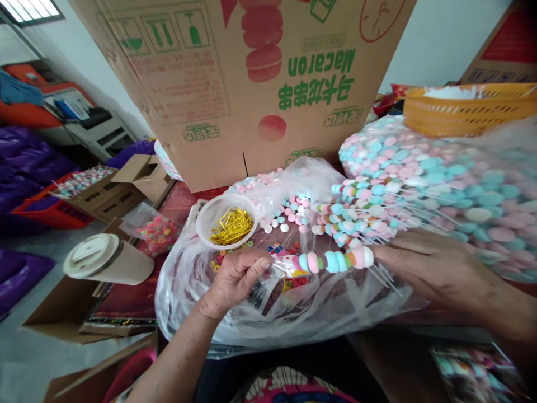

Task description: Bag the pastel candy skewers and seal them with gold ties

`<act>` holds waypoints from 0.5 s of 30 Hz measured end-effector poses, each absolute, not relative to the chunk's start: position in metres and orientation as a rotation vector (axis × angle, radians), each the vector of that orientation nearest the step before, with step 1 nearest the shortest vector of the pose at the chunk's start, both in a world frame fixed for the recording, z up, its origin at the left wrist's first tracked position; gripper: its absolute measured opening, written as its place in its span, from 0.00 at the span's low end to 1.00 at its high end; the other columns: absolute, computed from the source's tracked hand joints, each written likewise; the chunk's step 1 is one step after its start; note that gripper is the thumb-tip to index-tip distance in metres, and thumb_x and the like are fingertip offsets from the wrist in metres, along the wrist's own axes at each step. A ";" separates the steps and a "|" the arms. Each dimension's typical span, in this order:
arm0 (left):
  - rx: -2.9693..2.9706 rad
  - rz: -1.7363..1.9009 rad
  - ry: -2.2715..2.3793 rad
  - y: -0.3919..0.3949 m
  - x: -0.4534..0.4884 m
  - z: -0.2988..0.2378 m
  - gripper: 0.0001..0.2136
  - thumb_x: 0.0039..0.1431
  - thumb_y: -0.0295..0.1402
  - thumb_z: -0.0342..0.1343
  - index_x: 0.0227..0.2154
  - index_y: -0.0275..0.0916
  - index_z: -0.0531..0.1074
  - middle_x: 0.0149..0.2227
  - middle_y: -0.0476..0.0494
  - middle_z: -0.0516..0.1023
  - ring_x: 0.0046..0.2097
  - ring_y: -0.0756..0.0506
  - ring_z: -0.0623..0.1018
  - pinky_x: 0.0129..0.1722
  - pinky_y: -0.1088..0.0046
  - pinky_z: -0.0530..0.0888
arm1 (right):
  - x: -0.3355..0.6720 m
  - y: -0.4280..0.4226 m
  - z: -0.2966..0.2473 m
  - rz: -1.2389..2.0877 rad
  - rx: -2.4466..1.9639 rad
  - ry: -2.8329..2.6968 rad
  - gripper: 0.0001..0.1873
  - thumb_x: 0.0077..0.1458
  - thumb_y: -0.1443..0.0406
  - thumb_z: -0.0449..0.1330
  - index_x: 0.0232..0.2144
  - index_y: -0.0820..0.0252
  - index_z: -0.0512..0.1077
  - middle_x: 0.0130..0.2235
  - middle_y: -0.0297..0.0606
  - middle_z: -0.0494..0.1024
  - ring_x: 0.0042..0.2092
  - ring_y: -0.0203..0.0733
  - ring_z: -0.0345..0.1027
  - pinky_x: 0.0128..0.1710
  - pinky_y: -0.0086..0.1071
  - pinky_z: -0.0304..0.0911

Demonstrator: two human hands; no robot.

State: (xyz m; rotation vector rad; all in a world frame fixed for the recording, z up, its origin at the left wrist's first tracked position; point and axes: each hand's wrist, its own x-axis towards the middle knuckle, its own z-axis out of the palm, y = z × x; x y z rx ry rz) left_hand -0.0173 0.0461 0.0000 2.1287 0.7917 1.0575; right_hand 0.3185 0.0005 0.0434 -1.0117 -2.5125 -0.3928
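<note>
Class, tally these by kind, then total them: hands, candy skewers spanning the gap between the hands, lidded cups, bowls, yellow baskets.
Hands (left hand, right hand): 2
Candy skewer: 1
Lidded cup: 1
Bowl: 1
Yellow basket: 1
Total: 6

The left hand (232,282) and right hand (432,268) are bare. So is the left arm (180,344). Below the grip are black clothes (323,361) and a pink, cream and dark pattern (289,386).

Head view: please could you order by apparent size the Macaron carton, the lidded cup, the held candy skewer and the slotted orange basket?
1. Macaron carton
2. Slotted orange basket
3. Lidded cup
4. Held candy skewer
</note>
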 end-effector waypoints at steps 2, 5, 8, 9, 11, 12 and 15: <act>2.072 1.021 0.776 0.047 -0.017 0.001 0.11 0.63 0.33 0.49 0.28 0.36 0.73 0.26 0.47 0.77 0.27 0.52 0.74 0.29 0.78 0.72 | 0.322 0.000 0.047 -0.400 -1.022 -2.486 0.12 0.59 0.75 0.49 0.39 0.61 0.71 0.26 0.35 0.71 0.29 0.38 0.64 0.29 0.32 0.56; 2.009 1.013 0.801 0.044 -0.015 0.001 0.13 0.63 0.35 0.49 0.25 0.36 0.72 0.25 0.48 0.76 0.26 0.52 0.73 0.28 0.79 0.71 | 0.322 -0.003 0.048 -0.456 -1.051 -2.478 0.12 0.59 0.74 0.49 0.38 0.61 0.71 0.24 0.34 0.70 0.27 0.38 0.63 0.28 0.32 0.55; 2.014 1.056 0.841 0.042 -0.013 0.000 0.12 0.63 0.35 0.49 0.28 0.36 0.72 0.25 0.48 0.76 0.27 0.52 0.73 0.30 0.77 0.71 | 0.320 -0.007 0.043 -0.491 -1.086 -2.479 0.12 0.59 0.74 0.49 0.38 0.62 0.70 0.23 0.34 0.68 0.27 0.39 0.62 0.28 0.33 0.54; 2.025 1.071 0.851 0.042 -0.012 0.000 0.12 0.63 0.35 0.49 0.29 0.36 0.73 0.25 0.48 0.76 0.27 0.52 0.73 0.30 0.77 0.71 | 0.320 -0.009 0.041 -0.496 -1.100 -2.481 0.12 0.58 0.74 0.49 0.38 0.62 0.70 0.23 0.34 0.69 0.27 0.39 0.62 0.28 0.34 0.53; 2.089 1.067 0.845 0.042 -0.010 0.000 0.12 0.64 0.35 0.49 0.29 0.36 0.73 0.26 0.48 0.77 0.28 0.52 0.73 0.32 0.77 0.71 | 0.319 -0.012 0.038 -0.456 -1.103 -2.505 0.13 0.58 0.74 0.48 0.39 0.62 0.70 0.25 0.35 0.69 0.28 0.39 0.63 0.28 0.34 0.53; 2.155 1.028 0.838 0.043 -0.009 0.000 0.12 0.64 0.35 0.48 0.29 0.36 0.72 0.26 0.48 0.76 0.28 0.52 0.74 0.32 0.77 0.71 | 0.319 -0.014 0.037 -0.417 -1.091 -2.517 0.13 0.58 0.74 0.48 0.39 0.62 0.70 0.26 0.35 0.70 0.28 0.39 0.63 0.28 0.33 0.53; 2.442 0.772 0.850 0.043 -0.003 0.005 0.15 0.65 0.37 0.46 0.28 0.37 0.73 0.24 0.48 0.75 0.27 0.51 0.73 0.30 0.76 0.68 | 0.314 -0.014 0.037 -0.295 -1.085 -2.535 0.12 0.59 0.72 0.48 0.39 0.61 0.70 0.25 0.35 0.69 0.28 0.37 0.63 0.28 0.32 0.54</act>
